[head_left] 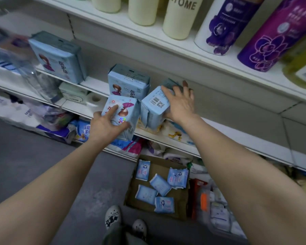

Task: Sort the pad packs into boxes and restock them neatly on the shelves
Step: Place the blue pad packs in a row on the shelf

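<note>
Brown cardboard made up the flat open box (168, 207) on the floor (42, 165) below the shelves, and five small pale-blue pad packs (160, 184) lay loose inside it, tilted at different angles. On the middle shelf (228, 131) the left hand (107, 123) gripped a light-blue pad pack (125, 112) at the shelf's front edge, its forefinger stretched across the printed face and its thumb curled against the pack's lower right side. The right hand (179, 103) held a second pad pack (154, 106) just beside the first, fingers (167, 91) spread over its top with the barcode side showing and thumb tucked beneath. Behind both stood a third pack (129, 82), upright, and a fourth pack (60, 57) stood further left. Cream and purple bottles (224, 23) lined the shelf above.
</note>
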Available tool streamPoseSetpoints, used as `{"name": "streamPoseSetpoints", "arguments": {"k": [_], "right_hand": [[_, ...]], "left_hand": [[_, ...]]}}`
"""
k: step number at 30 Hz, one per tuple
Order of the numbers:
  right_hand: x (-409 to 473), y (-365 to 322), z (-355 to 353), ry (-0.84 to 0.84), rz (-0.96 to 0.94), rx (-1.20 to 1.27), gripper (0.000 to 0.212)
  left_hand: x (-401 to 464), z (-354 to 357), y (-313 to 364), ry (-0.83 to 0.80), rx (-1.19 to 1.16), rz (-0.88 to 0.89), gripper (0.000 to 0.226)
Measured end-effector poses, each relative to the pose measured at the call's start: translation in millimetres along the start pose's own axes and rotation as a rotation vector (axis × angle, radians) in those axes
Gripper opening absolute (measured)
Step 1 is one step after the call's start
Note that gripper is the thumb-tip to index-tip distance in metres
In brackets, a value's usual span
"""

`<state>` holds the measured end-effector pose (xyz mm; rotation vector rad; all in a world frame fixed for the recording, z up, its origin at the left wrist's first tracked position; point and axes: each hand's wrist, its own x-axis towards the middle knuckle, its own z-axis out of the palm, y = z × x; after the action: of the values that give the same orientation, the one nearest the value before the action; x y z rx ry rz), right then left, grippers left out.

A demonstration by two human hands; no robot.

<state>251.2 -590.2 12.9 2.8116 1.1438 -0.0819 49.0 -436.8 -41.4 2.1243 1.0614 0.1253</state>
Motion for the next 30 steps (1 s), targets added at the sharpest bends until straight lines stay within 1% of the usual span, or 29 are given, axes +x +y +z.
{"name": "streamPoseSetpoints", "arguments": {"k": [3, 8, 11, 13, 16, 18, 20, 23, 24, 26, 28, 30], "right_hand": [[12.7, -6.5, -0.8, -0.011, -0.031, -0.078, 0.107], [31.8, -7.8, -11.9, -0.115, 0.006, -0.057, 0.105], [36.4, -11.0, -19.5, -0.07, 0.009, -0.051, 0.107], [34.6, -14.7, -21.9, -0.079, -0.015, -0.056, 0.109], [27.0, -13.8, -18.5, -0.135, 0.078, 0.166, 0.1], [17.8, -6.7, -19.0, -0.14, 0.135, 0.346, 0.085], [6.5, 2.5, -18.5, -0.165, 0.215, 0.633, 0.071], [-10.7, 13.6, -8.5, -0.168, 0.401, 1.096, 0.06], [-15.4, 15.4, -4.6, -0.156, 0.466, 1.218, 0.064], [-19.7, 17.9, 5.7, -0.141, 0.579, 1.377, 0.086], [-12.0, 29.3, 34.0, -0.152, 0.618, 1.414, 0.094], [-8.2, 35.6, 53.9, -0.159, 0.656, 1.387, 0.106]], "left_hand": [[3.9, -2.3, -1.5, 0.018, -0.026, -0.033, 0.096], [9.2, -7.1, -7.6, 0.02, -0.058, -0.084, 0.095], [4.9, -7.6, -8.7, 0.023, -0.048, -0.094, 0.094], [2.0, -8.5, -8.6, 0.029, -0.058, -0.108, 0.094], [-4.8, -10.2, -9.0, 0.029, -0.08, -0.131, 0.095], [-9.8, -11.1, -8.5, 0.032, -0.09, -0.137, 0.096], [-14.5, -10.6, -7.6, 0.035, -0.1, -0.148, 0.096], [-21.5, -7.1, 0.2, 0.036, -0.12, -0.144, 0.096], [-23.9, -5.2, 3.7, 0.027, -0.127, -0.136, 0.096], [-28.5, -0.7, 9.3, 0.009, -0.13, -0.118, 0.096], [-32.4, 4.7, 13.3, -0.006, -0.13, -0.104, 0.095], [-35.2, 10.5, 16.7, -0.025, -0.131, -0.092, 0.095]]}}
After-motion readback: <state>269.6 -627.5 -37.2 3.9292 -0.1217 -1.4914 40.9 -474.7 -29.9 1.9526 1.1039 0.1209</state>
